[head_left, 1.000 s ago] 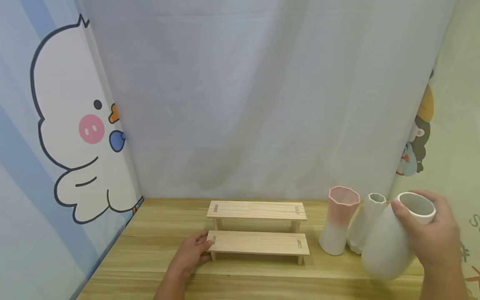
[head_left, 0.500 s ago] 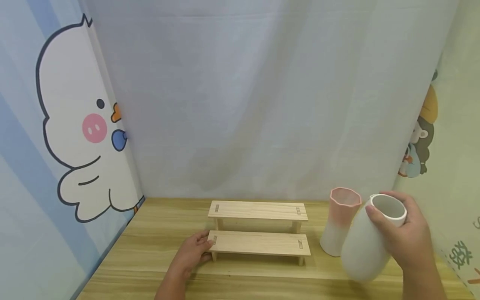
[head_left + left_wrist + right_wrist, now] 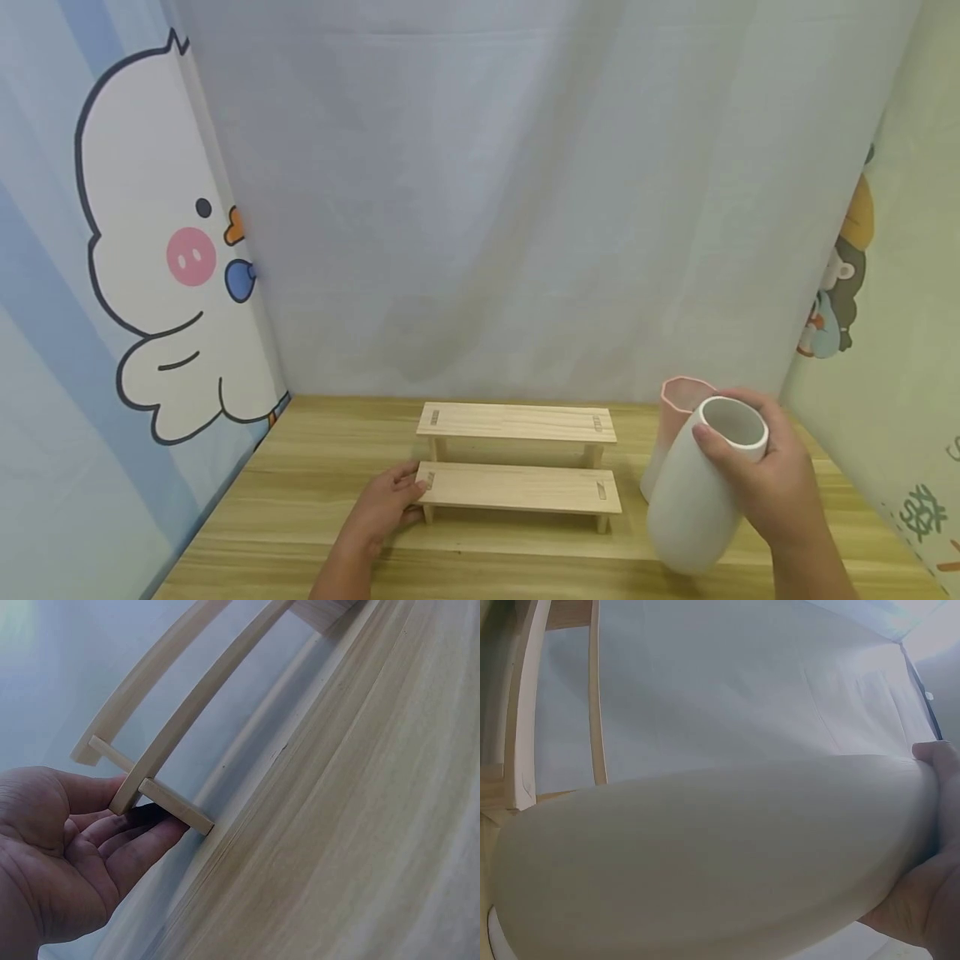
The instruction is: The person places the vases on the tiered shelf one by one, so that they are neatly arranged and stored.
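Note:
A pale two-tier wooden stand [image 3: 517, 486] is on the table; whether its two shelves are joined I cannot tell. My left hand [image 3: 384, 502] grips the left end of the lower shelf, thumb on top. In the left wrist view its fingers [image 3: 154, 844] reach beneath, by the leg. My right hand [image 3: 780, 479] holds a smooth white vase [image 3: 690, 500] near its rim, thumb on the near side. The vase leans, mouth toward the upper right, and fills much of the right wrist view. Behind it, partly hidden, stands a pink-and-white vase [image 3: 663, 442] with a faceted rim.
The wood-grain table [image 3: 330, 450] extends around the stand. A grey-white curtain [image 3: 480, 208] hangs along the back edge. Printed cloth walls, one with a white duck figure [image 3: 142, 250], close in the left and right sides.
My right hand has carried the white vase leftward, across the front of the other vases. The slender white vase is now hidden from view. My left hand keeps its place on the stand.

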Motion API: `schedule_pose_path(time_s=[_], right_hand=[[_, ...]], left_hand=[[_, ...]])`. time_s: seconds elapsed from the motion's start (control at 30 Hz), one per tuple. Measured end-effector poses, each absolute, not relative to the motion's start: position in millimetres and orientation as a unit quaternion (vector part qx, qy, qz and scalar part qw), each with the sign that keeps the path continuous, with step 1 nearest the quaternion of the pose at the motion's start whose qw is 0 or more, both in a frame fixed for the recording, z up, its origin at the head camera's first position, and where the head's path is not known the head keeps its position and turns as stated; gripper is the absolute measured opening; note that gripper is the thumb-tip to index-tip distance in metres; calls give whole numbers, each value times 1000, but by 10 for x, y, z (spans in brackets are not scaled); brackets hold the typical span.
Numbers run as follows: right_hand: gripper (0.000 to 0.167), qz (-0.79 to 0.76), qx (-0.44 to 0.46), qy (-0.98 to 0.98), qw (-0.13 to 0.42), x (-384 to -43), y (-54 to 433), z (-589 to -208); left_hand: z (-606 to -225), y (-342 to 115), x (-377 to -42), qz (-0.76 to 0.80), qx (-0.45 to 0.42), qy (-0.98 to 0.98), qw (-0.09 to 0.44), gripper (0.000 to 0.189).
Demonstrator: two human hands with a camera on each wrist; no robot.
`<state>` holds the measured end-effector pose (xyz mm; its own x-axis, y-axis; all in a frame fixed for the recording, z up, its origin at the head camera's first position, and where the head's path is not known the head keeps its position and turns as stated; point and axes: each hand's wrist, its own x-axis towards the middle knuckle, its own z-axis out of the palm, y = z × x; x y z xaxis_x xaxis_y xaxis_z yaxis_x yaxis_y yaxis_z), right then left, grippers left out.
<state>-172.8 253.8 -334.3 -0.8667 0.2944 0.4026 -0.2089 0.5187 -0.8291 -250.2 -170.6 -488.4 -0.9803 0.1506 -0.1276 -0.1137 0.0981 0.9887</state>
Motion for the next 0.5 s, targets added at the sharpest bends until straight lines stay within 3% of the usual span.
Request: schedule_pose_path(time_s=[0.17,0.4,0.5], right_hand=[[44,498,4,-828,257,-1751,2428,-3373],[44,528,134,-792,274,-1803,2225,-3414],[42,526,123,-796,273,-1812,2127,-3441]], left_hand=[[-4876,-1705,-2497,674,11,732,95,61],[-4869,-1696,-2494,679,9,728,93,59],[-4872,-1701,-2495,678,11,729,91,60]])
